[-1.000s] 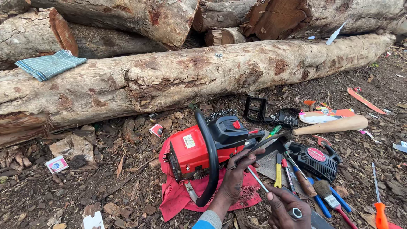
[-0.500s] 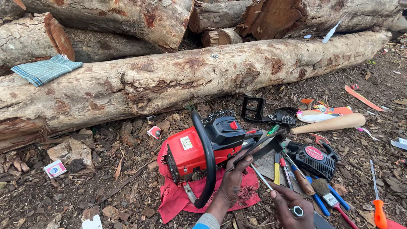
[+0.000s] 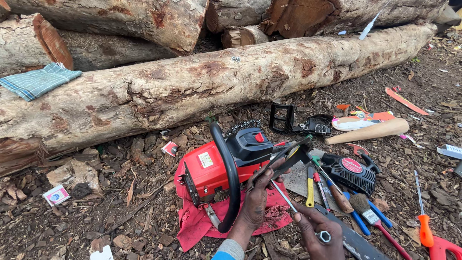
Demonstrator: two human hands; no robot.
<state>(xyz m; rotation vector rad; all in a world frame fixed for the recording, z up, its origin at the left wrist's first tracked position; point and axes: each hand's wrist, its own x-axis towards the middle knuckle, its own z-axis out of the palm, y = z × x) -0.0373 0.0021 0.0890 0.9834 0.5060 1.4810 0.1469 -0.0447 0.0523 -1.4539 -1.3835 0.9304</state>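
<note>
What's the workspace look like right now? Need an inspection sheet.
Surface: bare ground strewn with bark chips; red cloth spread under the saw.
Job's things: red chainsaw on the cloth; thin metal rod.
Clutter: screwdrivers, brush, black starter cover, wooden handle, orange-handled tool, small cardboard box.
Grippers: left hand grips a dark part at the saw; right hand holds the rod, ring on a finger.
Cables: nothing seen.
Surroundings: stacked logs; folded checked cloth on one.
</note>
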